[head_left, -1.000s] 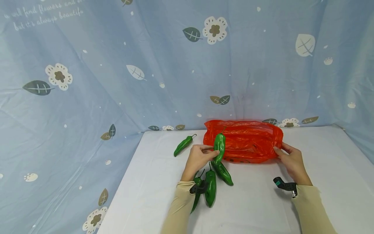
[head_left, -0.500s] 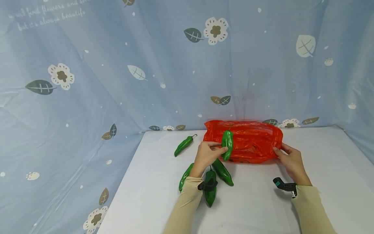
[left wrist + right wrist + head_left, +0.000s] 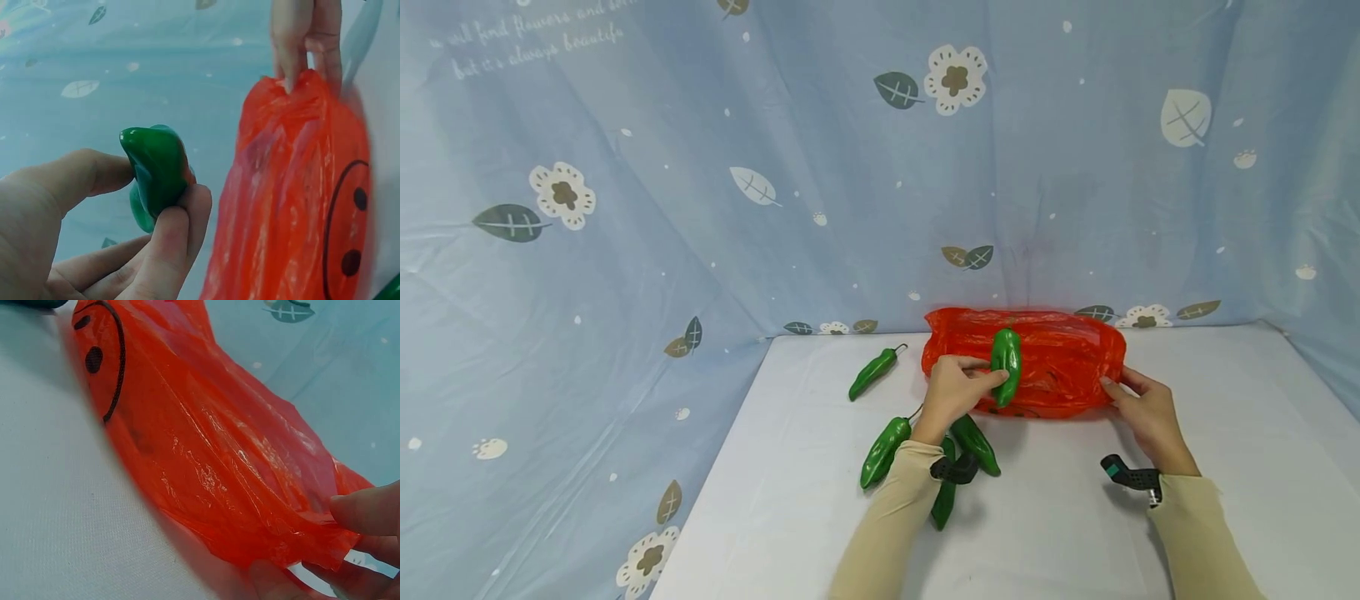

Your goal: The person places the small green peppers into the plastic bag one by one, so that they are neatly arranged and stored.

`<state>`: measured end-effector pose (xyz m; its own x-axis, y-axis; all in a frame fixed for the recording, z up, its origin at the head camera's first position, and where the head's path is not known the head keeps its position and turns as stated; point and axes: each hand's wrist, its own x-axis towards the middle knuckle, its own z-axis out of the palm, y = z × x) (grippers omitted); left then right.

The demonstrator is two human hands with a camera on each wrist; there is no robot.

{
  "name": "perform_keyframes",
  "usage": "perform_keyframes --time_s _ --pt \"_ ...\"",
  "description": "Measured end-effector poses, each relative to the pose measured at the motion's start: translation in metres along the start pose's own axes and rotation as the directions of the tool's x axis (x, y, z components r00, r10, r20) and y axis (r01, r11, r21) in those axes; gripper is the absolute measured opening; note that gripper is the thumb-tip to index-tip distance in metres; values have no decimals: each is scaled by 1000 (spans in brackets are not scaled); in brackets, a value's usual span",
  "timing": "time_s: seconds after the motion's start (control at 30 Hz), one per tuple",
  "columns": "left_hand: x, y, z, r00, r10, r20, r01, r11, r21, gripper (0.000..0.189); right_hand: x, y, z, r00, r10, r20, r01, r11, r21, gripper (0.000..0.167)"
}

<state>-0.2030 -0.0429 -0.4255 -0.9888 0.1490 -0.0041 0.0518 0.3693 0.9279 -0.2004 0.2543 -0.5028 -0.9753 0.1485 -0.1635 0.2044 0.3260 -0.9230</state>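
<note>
A shiny green pepper (image 3: pixel 1007 358) is pinched between the thumb and fingers of my left hand (image 3: pixel 953 390), in front of the red plastic bag. In the left wrist view the pepper (image 3: pixel 156 165) shows nearly end-on. My right hand (image 3: pixel 1150 412) pinches the right end of the red plastic bag (image 3: pixel 1060 350). Up close in the right wrist view, the crumpled, see-through bag (image 3: pixel 206 456) has a black printed face, and my right fingers (image 3: pixel 369 515) grip its gathered edge. The bag lies lengthwise at the back of the table.
Another green pepper (image 3: pixel 874 372) lies at the back left of the white table (image 3: pixel 805 500). More peppers lie near my left forearm: one pepper (image 3: pixel 883 450) beside it, one pepper (image 3: pixel 976 443) below the bag, and one pepper (image 3: pixel 945 504) partly hidden by the wrist strap. A blue patterned cloth (image 3: pixel 850 167) hangs behind.
My left hand has moved right with the pepper, from the bag's left end to in front of its middle. The pepper left of my forearm has come into view. My right hand stays put.
</note>
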Motion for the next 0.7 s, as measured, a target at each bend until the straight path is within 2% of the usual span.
perform_keyframes --time_s 0.2,0.43,0.57,0.7 --pt "4 8 10 1000 12 -15 -12 1000 -5 42 -1 0 0 1000 2 7 -2 1000 2 67" --pt "10 7 17 999 -8 -31 7 1000 -12 41 1 -3 4 1000 -7 24 6 999 37 68" --pt "11 4 25 999 -36 -31 35 999 -27 41 -1 -2 3 999 -3 34 2 1000 5 68" --pt "15 5 34 1000 -23 -22 22 1000 -18 40 -2 -1 -2 999 13 29 -13 1000 -20 69"
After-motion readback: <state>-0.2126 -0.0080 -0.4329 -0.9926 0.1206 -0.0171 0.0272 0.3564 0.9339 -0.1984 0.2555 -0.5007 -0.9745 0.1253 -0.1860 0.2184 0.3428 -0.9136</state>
